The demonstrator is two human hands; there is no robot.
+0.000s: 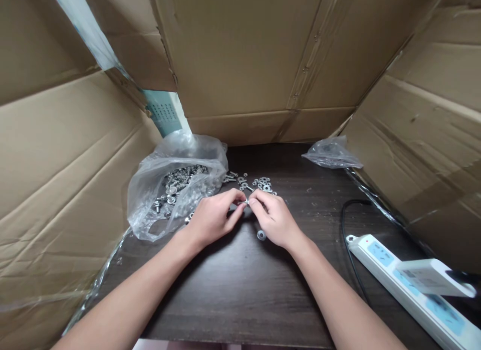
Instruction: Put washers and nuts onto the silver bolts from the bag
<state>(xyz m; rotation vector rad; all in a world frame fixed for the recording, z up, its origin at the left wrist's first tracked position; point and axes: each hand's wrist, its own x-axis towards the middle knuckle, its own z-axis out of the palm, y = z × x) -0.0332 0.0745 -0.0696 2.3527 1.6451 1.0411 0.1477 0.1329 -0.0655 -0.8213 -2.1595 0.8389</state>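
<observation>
My left hand (216, 214) and my right hand (275, 217) meet above the table, fingertips pinched together around a small metal bolt (247, 202). Fingers cover most of the bolt, so whether a nut or washer sits on it cannot be made out. Just below my right hand a flat washer (261, 235) lies on the dark wood. Beyond the fingertips is a loose scatter of bolts, nuts and washers (265, 188). To the left of my left hand stands an open clear plastic bag (145, 189) with many bolts (180, 182) inside.
Cardboard walls (240, 64) enclose the dark wooden table (233, 300) at the back and both sides. A second clear bag (332, 153) lies at the back right. A white power strip (376, 254) with a plugged-in adapter (432, 277) and black cable (342, 224) occupies the right.
</observation>
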